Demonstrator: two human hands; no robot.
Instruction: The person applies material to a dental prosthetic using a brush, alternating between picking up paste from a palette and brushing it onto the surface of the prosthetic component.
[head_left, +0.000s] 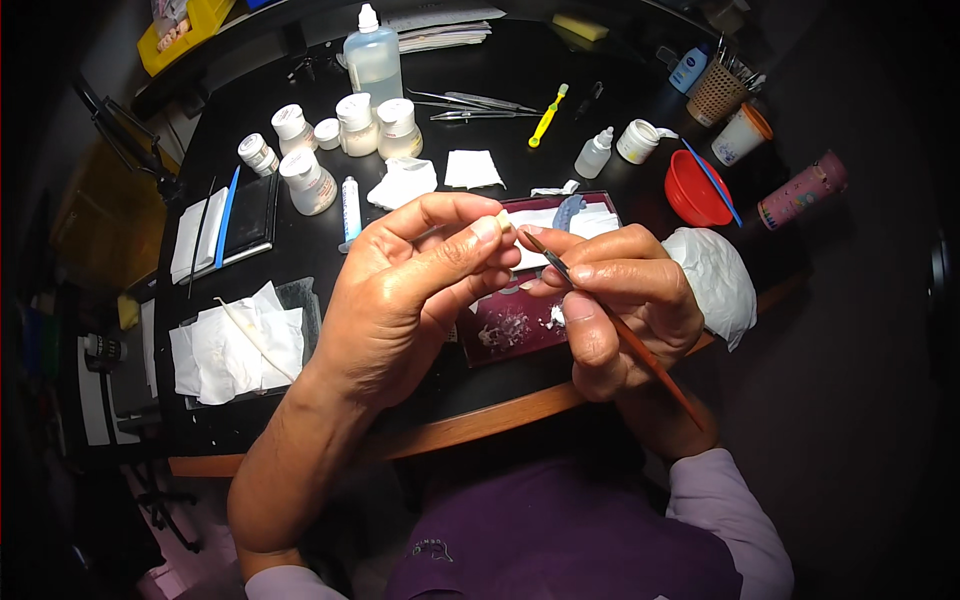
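My left hand (400,290) pinches a small pale yellowish piece (503,222) between thumb and forefinger, high over the desk's middle. My right hand (630,310) grips a thin brush (640,360) with a reddish-brown handle, its dark tip pointed at that piece and very near it; whether they touch I cannot tell. Below both hands lies a maroon tray (500,345) with white powder smears and a small white pile (557,316). Partly hidden behind my fingers are a white pad (595,222) and a blue-grey curved item (568,210) on that tray.
Several white jars (308,185), a large clear bottle (372,70), tweezers (470,113) and a yellow brush (548,118) stand or lie behind. Right are a red bowl (695,200), crumpled white tissue (715,285) and pink flask (805,190). Left are paper sheets (235,345). The wooden front edge (450,430) is nearest.
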